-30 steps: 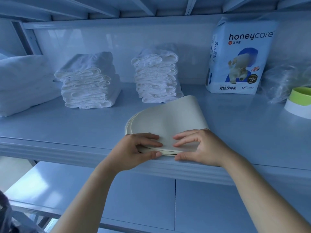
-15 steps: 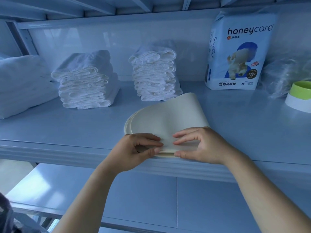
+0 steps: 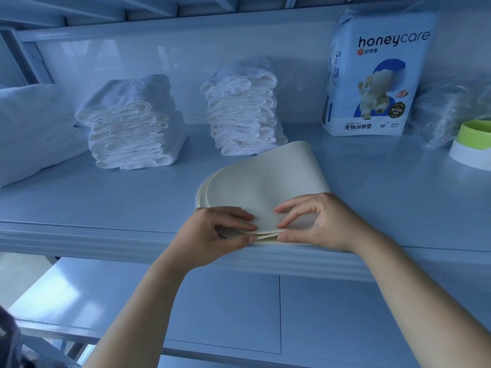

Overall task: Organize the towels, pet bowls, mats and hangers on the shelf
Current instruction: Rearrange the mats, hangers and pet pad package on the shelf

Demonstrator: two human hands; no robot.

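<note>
Pad pack — "honeycare", "M".

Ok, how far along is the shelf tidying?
Looks done: two towel stacks at the back, green pet bowl at right. In hand: left hand and right hand pinch the cream mats at the shelf's front edge. Left: settling the mats; no hangers visible.

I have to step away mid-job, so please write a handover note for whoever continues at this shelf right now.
Hands: left hand and right hand both pinch the near edge of the cream mats. The mats lie stacked at the front lip of the shelf, with their far end curling up.
Behind them: left towel stack and right towel stack. The pet bowl is far right, past the honeycare pad pack.
Done: towels folded and stacked.
Left: square up the mats and place the bowl. No hangers are in view.
</note>
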